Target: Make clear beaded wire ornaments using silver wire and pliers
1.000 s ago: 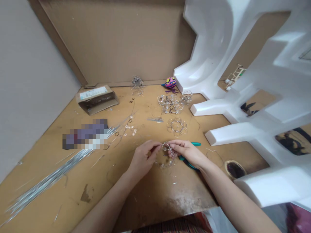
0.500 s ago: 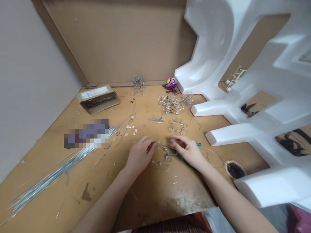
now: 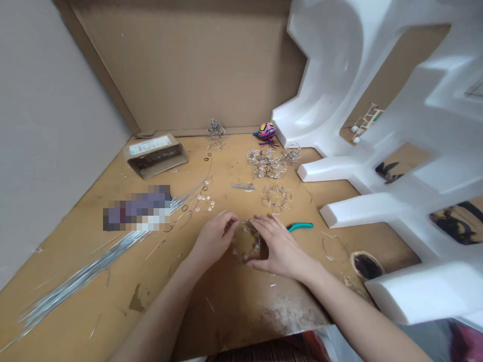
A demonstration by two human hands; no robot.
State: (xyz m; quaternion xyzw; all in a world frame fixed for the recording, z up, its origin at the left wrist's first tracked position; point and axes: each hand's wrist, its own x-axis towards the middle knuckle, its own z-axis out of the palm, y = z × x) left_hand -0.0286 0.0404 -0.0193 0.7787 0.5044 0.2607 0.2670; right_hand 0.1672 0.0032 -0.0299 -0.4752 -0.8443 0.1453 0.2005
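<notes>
A beaded wire ring (image 3: 247, 251), with clear beads along thin looped wire, lies between my hands near the table's front. My left hand (image 3: 215, 239) has its fingers curled and pinched at the ring's upper left edge. My right hand (image 3: 281, 246) is spread around the right side, fingertips at the far edge and thumb at the near edge; its palm is free of the pliers. Just beyond the right hand shows a teal handle of the pliers (image 3: 301, 227); the rest of them is hidden. A similar beaded wire ring (image 3: 276, 198) lies farther back.
Several finished-looking wire pieces (image 3: 267, 163) cluster behind. Loose clear beads (image 3: 205, 203) and short wires (image 3: 243, 187) lie left of them. A long wire bundle (image 3: 94, 266) crosses the left side, near a cardboard box (image 3: 156, 156). White moulded foam (image 3: 347, 216) and a tape roll (image 3: 366, 265) border the right.
My right hand has come off the pliers and moved left, spreading around the beaded wire ring. The left hand stays at the ring's left edge, shifted slightly.
</notes>
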